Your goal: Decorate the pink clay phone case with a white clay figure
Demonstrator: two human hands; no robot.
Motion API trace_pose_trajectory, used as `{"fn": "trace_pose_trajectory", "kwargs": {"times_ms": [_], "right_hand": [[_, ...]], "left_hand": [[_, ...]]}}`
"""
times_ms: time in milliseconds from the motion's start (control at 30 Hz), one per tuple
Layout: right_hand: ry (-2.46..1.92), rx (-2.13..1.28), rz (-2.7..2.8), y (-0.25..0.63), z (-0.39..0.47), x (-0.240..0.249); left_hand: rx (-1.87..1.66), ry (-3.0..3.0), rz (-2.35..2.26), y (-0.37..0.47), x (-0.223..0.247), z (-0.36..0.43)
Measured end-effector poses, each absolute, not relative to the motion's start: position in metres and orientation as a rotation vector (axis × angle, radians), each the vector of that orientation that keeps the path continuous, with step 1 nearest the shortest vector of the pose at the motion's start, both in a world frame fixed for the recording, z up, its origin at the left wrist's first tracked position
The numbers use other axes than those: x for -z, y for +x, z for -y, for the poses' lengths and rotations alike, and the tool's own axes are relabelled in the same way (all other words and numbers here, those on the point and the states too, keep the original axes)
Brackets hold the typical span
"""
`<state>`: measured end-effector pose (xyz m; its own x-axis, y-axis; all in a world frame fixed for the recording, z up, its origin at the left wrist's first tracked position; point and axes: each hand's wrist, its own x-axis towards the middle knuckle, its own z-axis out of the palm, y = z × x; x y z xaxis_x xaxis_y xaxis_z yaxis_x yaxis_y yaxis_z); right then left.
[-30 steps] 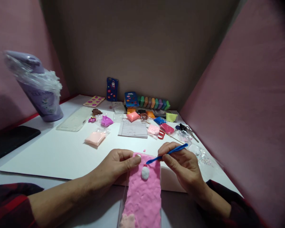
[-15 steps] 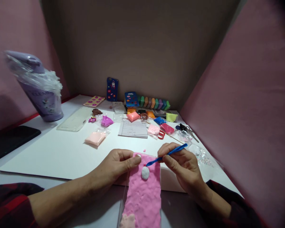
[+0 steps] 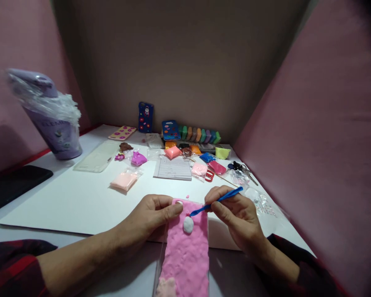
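A clear phone case (image 3: 187,255) coated in lumpy pink clay is tilted up at the table's front edge. My left hand (image 3: 157,212) pinches its upper left edge, thumb on the front. Between the thumb and fingers of my right hand (image 3: 233,214) is a blue plastic modelling tool (image 3: 216,201). The tool's tip touches a small red-pink bit of clay (image 3: 188,214) just above a white clay oval (image 3: 188,225). At the case's lower left lies a pale peach clay patch (image 3: 167,287). A tiny pink crumb (image 3: 187,196) rests on the board behind the case.
Bagged peach clay (image 3: 124,180), a notepad (image 3: 172,169), red-handled scissors (image 3: 209,176) and keys (image 3: 244,170) lie on the white board (image 3: 64,202). Decorated cases (image 3: 146,117) and clay blocks (image 3: 199,134) line the back. A purple tumbler (image 3: 57,123) and black phone (image 3: 21,183) stand left.
Almost nothing differs. Both hands, the case and the tool keep their places, with only a very slight shift of the whole view.
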<state>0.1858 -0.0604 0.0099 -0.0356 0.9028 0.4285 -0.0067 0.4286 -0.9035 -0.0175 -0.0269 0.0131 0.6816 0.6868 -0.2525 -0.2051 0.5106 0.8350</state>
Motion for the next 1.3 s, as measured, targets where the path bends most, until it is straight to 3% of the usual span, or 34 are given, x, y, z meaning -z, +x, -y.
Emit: {"fn": "trace_pose_trajectory", "kwargs": {"times_ms": [400,700,1000,1167,1300], "right_hand": [[-1.14,-0.445,1.579,0.191,0.05,-0.005],[-1.173,-0.486,1.683,0.192,0.048,0.0],[-1.139,-0.046,1.995,0.196,0.039,0.007],[-1.219,-0.003,2.188,0.195,0.039,0.006],[-1.25,0.038,2.291,0.194,0.039,0.004]], "left_hand": [[-0.736,0.997,-0.825,-0.019,-0.014,0.024],[-0.845,1.03,-0.816,-0.023,-0.011,0.01],[-0.816,1.602,-1.157,-0.031,-0.016,0.002],[-0.765,2.069,-1.373,-0.036,-0.009,0.001],[-0.813,2.077,-1.366,-0.039,-0.009,-0.002]]}}
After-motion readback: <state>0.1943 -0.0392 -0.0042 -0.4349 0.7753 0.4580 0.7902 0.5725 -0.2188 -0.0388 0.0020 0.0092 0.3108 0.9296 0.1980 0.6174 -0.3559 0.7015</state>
